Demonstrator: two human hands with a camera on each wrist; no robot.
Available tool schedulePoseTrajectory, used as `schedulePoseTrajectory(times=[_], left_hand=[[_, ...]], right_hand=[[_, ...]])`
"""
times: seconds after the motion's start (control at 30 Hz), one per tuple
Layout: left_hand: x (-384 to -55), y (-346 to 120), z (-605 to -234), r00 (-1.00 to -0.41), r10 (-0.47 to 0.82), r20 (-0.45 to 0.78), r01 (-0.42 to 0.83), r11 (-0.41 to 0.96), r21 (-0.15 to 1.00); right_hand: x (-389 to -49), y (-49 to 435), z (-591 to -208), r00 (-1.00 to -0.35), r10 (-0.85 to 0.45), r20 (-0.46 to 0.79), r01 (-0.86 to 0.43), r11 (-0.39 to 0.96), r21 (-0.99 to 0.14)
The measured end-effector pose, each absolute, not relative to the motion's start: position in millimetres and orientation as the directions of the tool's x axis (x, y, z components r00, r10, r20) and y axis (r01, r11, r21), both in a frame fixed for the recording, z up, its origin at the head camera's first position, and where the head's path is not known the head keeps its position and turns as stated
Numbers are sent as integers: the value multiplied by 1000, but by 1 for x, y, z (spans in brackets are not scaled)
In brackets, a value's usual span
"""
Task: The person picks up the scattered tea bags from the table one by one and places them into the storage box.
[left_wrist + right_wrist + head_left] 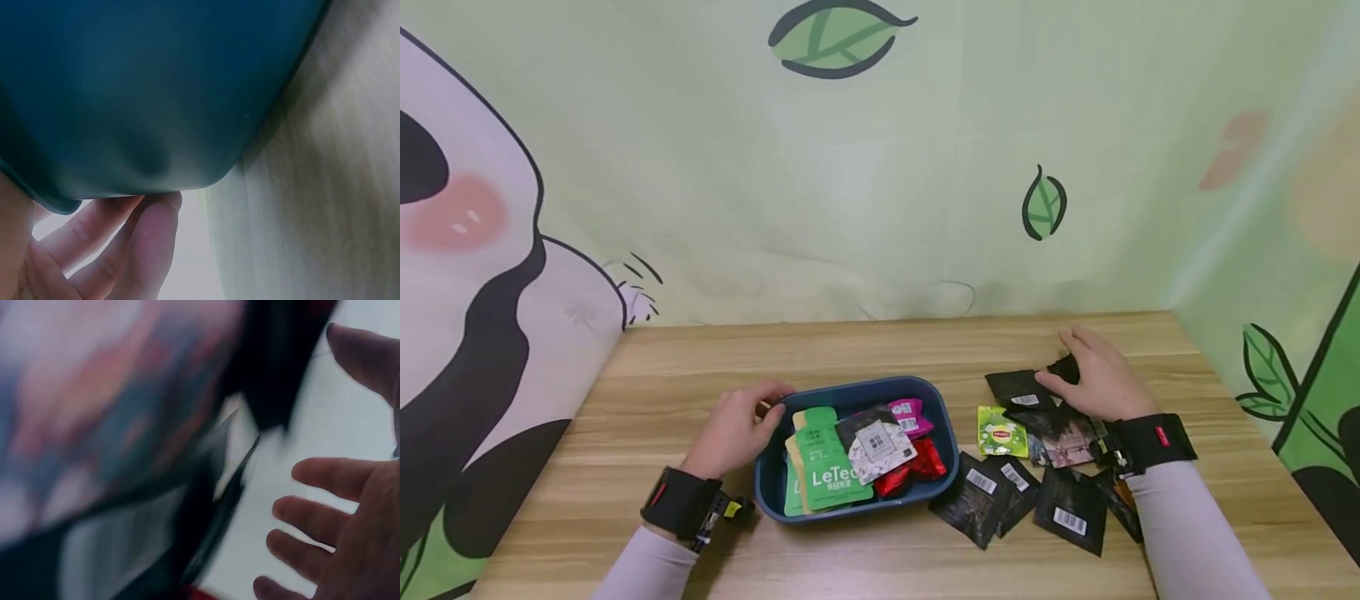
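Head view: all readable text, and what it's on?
"LeTe": front green packet; last letter unclear.
"L": rear green packet, rest covered.
Too small or blurred: smaller print on the front green packet, logo on the yellow-green packet, print on the white packet, pink packet and black packets, wristband tag.

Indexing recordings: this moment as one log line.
left hand: touching blue bin | right hand: fingers spread, at black packets | bin: green packets inside

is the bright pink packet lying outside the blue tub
No, the bright pink packet lies inside the blue tub, behind the red packets.
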State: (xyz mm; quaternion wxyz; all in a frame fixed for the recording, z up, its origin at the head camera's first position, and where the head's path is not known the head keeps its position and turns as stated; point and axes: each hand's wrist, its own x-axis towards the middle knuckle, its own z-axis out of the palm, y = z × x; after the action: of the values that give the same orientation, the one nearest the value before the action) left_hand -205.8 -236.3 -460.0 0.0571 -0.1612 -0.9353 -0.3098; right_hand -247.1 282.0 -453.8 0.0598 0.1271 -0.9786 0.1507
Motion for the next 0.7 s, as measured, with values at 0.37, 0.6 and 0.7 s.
schedulePoseTrajectory(times=[0.37,0.6,0.7], left_hand=[[-204,-236,-459,-947,258,194,322,760,564],[-204,-235,-459,-950,250,188,313,764,564],[-205,-235,-459,-951,248,187,310,765,565]], right_hand=[[-245,302,-458,-991,-127,-38,-116,968,-222],[-238,301,-446,-991,-112,-69,-96,976,-194],[-236,301,-445,-996,-86,-29,-80,979,-187]])
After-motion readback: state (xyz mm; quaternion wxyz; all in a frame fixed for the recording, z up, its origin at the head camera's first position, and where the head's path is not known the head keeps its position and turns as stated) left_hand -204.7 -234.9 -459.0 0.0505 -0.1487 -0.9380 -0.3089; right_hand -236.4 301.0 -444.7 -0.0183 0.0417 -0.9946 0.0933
